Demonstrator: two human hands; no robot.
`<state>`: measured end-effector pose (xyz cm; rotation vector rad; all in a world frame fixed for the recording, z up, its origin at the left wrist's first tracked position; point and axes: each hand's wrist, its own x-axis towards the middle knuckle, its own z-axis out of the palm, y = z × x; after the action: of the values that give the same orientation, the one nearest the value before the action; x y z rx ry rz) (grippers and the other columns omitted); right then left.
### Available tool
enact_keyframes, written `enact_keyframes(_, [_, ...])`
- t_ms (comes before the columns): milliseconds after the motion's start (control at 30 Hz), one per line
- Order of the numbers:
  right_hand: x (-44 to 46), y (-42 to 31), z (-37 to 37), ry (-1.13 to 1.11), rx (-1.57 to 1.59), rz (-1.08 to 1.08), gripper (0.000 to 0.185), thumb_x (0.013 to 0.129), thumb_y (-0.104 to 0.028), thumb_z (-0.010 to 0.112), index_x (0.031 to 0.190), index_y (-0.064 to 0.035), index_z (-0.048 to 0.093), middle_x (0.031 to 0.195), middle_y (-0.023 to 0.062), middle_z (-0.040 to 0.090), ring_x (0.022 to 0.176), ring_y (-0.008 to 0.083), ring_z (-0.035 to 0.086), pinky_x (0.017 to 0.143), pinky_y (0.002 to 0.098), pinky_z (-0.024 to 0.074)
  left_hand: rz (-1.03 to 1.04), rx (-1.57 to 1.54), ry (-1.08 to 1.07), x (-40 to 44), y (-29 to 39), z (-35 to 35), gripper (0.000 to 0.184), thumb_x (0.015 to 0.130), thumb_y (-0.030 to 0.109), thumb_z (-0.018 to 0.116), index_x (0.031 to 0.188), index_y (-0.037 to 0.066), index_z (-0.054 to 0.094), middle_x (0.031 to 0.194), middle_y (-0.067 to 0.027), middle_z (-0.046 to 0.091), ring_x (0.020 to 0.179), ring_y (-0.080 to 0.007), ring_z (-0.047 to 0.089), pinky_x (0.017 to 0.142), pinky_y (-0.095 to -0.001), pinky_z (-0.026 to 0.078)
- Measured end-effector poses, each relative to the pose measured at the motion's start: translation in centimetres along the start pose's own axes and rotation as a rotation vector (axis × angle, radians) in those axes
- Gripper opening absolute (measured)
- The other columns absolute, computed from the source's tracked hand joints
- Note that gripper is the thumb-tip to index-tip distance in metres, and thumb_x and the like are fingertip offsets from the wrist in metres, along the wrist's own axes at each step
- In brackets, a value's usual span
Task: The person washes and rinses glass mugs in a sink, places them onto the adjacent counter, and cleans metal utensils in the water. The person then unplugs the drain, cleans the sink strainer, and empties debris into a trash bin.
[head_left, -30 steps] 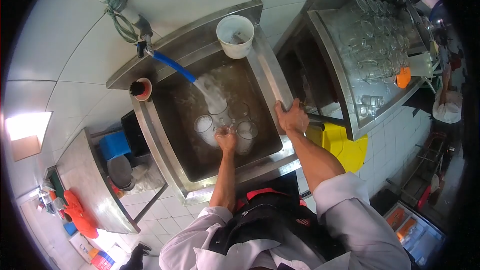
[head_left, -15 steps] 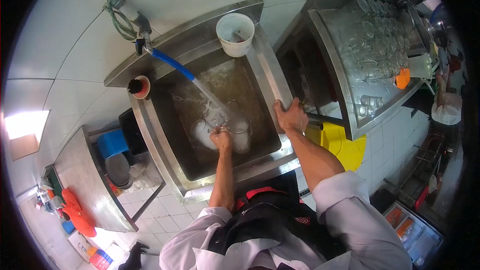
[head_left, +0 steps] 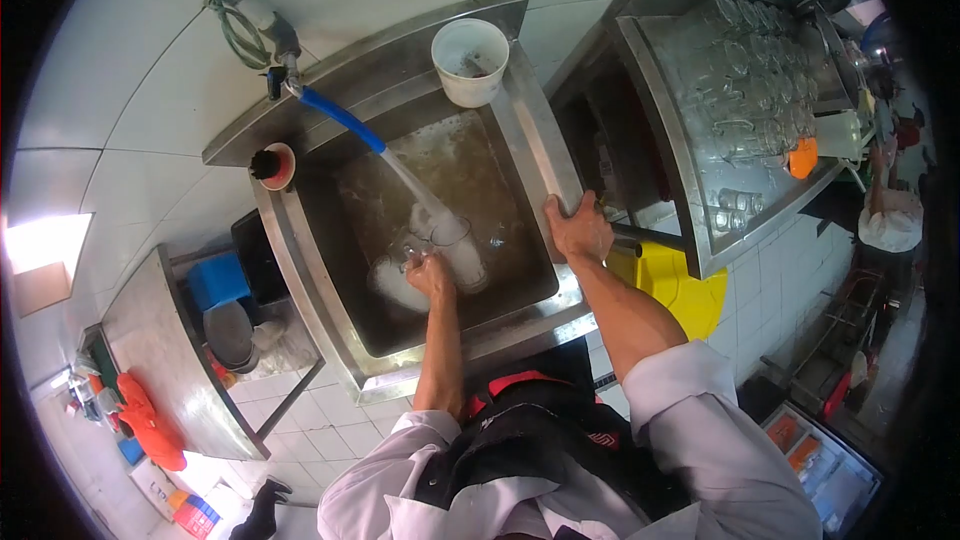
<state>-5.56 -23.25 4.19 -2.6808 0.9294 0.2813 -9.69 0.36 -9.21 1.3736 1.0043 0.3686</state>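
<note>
My left hand (head_left: 430, 273) is closed around the handles of glass mugs in the metal sink (head_left: 380, 380). One glass mug (head_left: 462, 252) takes the water jet inside and is filled with white froth. Another glass mug (head_left: 397, 283) lies tilted to the left of my hand, also whitish. A stream of water (head_left: 415, 183) pours from the blue hose (head_left: 345, 122) on the tap. My right hand (head_left: 580, 230) grips the sink's right rim, thumb and fingers bent over the edge. Murky water covers the sink bottom.
A white bucket (head_left: 470, 62) stands on the sink's back right corner, and a red-and-black brush-like item (head_left: 272, 166) on the left rim. Many clear glass mugs (head_left: 750, 90) fill the steel table at right. A yellow bin (head_left: 680, 285) sits below. Another person (head_left: 890, 220) is at far right.
My left hand has shifted slightly left and up with the mugs, turning the right mug's mouth into the stream. My right hand stays on the rim.
</note>
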Motion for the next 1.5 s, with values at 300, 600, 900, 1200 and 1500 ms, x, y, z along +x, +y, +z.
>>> enact_keyframes(300, [0.0, 0.3, 0.3, 0.021, -0.001, -0.012, 0.067, 0.085, -0.062, 0.056, 0.115, -0.0021, 0.054, 0.107, 0.0255, 0.068, 0.095, 0.0442, 0.068, 0.084, 0.0528, 0.0526, -0.027, 0.124, 0.083, 1.1, -0.4, -0.2, 0.017, 0.076, 0.006, 0.064, 0.063, 0.003, 0.053, 0.063, -0.0027, 0.055, 0.056, -0.0134, 0.051, 0.049, -0.0317, 0.04])
enact_keyframes(600, [0.4, 0.4, 0.3, -0.026, 0.003, 0.024, 0.067, 0.084, -0.065, 0.055, 0.115, -0.0048, 0.054, 0.099, 0.0253, 0.07, 0.089, 0.0456, 0.069, 0.08, 0.054, 0.0528, -0.167, 0.052, 0.206, 5.5, -1.8, 2.2, 0.015, 0.077, 0.011, 0.067, 0.078, 0.0, 0.057, 0.074, -0.009, 0.063, 0.062, -0.0158, 0.056, 0.054, -0.0347, 0.047])
enact_keyframes(900, [0.6, 0.8, 0.3, -0.047, 0.008, 0.013, 0.069, 0.085, -0.066, 0.055, 0.118, -0.0051, 0.052, 0.092, 0.0249, 0.071, 0.088, 0.0441, 0.069, 0.079, 0.0532, 0.0533, -0.276, -0.051, 0.066, 7.7, -1.0, 1.5, 0.01, 0.082, 0.008, 0.065, 0.082, 0.003, 0.057, 0.084, -0.0096, 0.066, 0.068, -0.0179, 0.063, 0.055, -0.036, 0.051])
enact_keyframes(1200, [0.7, 0.9, 0.2, -0.028, 0.024, 0.007, 0.068, 0.084, -0.066, 0.055, 0.116, -0.0063, 0.053, 0.099, 0.0222, 0.071, 0.091, 0.0417, 0.07, 0.078, 0.0522, 0.0538, -0.954, -0.127, -0.484, 12.1, -3.9, -2.0, 0.015, 0.091, 0.023, 0.052, 0.077, 0.017, 0.056, 0.059, 0.0023, 0.048, 0.048, -0.0152, 0.045, 0.048, -0.0295, 0.038])
enact_keyframes(1500, [0.7, 1.0, 0.1, -0.054, 0.072, 0.012, 0.069, 0.085, -0.065, 0.056, 0.122, -0.0066, 0.053, 0.106, 0.0214, 0.068, 0.092, 0.0426, 0.068, 0.079, 0.0535, 0.053, -1.091, -0.215, -0.188, 9.4, 1.4, -0.9, 0.017, 0.092, 0.018, 0.054, 0.075, 0.018, 0.054, 0.067, 0.0034, 0.05, 0.058, -0.0155, 0.046, 0.08, -0.0403, 0.04])
